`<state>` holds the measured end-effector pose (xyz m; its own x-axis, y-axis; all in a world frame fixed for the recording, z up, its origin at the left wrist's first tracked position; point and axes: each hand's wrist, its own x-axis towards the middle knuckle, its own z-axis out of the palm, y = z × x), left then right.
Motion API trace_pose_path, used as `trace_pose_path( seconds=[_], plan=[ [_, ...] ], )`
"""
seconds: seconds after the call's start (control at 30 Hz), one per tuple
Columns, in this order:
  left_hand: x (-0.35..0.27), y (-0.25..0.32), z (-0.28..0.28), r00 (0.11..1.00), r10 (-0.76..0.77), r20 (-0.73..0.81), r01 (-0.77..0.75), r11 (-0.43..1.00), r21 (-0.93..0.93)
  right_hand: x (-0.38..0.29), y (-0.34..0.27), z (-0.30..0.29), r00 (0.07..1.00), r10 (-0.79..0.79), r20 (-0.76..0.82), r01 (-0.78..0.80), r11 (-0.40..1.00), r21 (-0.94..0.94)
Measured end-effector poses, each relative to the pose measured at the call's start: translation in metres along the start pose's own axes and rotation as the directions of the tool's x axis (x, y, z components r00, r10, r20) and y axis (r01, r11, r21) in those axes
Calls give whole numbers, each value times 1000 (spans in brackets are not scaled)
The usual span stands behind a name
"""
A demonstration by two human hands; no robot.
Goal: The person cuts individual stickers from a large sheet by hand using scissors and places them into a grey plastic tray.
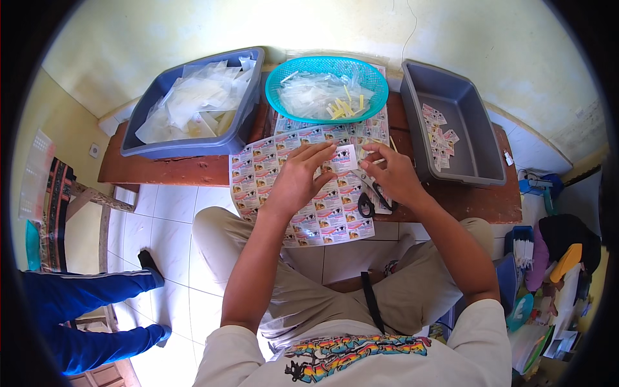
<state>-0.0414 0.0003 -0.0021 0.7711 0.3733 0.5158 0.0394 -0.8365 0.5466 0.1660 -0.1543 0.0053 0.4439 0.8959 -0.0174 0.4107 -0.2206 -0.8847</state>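
Note:
My left hand has its fingertips and thumb at the left edge of a small cut printed label, which it appears to hold. A little to the right, my right hand has its fingers apart, with nothing plainly held between them. Below that hand is a pair of scissors with black handles, blades pointing towards the label. A large sheet of printed labels lies under both hands and hangs over the near edge of the wooden bench. More sheets show beneath the basket.
A grey tub of clear plastic bags stands left. The turquoise basket behind my hands holds small plastic pieces and yellow strips. Several cut labels lie in the right grey tub. A person's blue-trousered legs extend at left; another person is at right.

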Motion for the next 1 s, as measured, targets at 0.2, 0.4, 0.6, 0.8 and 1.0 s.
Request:
trace_pose_path(
  seconds=[0.2, 0.4, 0.6, 0.8, 1.0],
  plan=[
    [-11, -9, 6, 997, -75, 36, 75, 997, 25, -27, 12, -3, 996, -24, 89, 60, 903, -425],
    [-15, -10, 10, 997, -72, 17, 71, 996, 62, -45, 14, 12, 980, 71, 184, 73, 739, -670],
    [-14, -9, 13, 999, -42, 17, 41, 998, 47, -42, 34, 31, 985, 21, 174, 112, 685, -719],
    [-13, -9, 12, 998, -62, -3, 62, 996, 60, -34, 33, 24, 973, 120, 197, 54, 710, -702],
    [-11, -10, 12, 995, -87, -53, 88, 996, 12, -41, 22, 4, 976, -49, 212, 154, 843, -516]
  ],
)
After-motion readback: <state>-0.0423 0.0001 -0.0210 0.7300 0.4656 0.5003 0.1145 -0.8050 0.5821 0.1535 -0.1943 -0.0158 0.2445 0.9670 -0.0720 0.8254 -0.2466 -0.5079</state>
